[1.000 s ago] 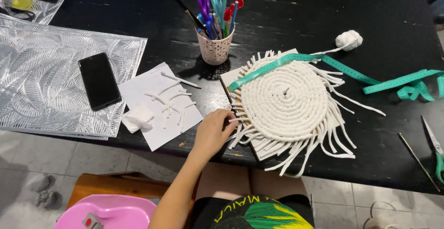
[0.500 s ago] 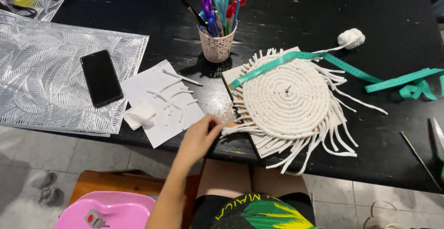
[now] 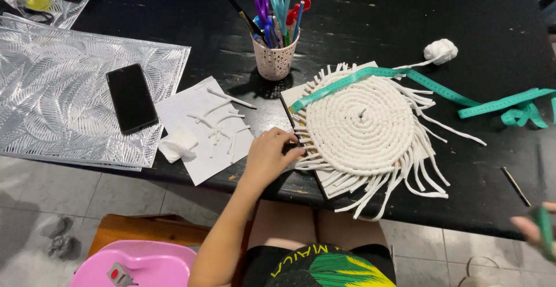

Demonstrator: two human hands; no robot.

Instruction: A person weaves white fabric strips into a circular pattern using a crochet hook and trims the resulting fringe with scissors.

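The coiled white rope mat [image 3: 364,126] lies flat on a pale board on the black desk [image 3: 370,9], right of centre, its loose fringe fanning out toward the near and right edges. A teal measuring tape [image 3: 370,75] crosses its far rim and trails away to the right. Left of the mat I see a silver embossed sheet [image 3: 69,107] with a dark phone [image 3: 131,97] on it, then a white paper [image 3: 200,130] scattered with short cord offcuts. A speckled cup of scissors and pens [image 3: 275,55] stands just beyond the mat.

My left hand [image 3: 268,156] rests at the mat's left edge, the mat lying directly to its right; its fingers are loosely curled onto the fringe strands there, touching them, though I cannot tell whether they pinch any. My right hand [image 3: 536,229] is blurred at the near right corner, well apart from the mat, its grip closed around a green tool handle [image 3: 544,232]. The left hand is clearly the nearer.
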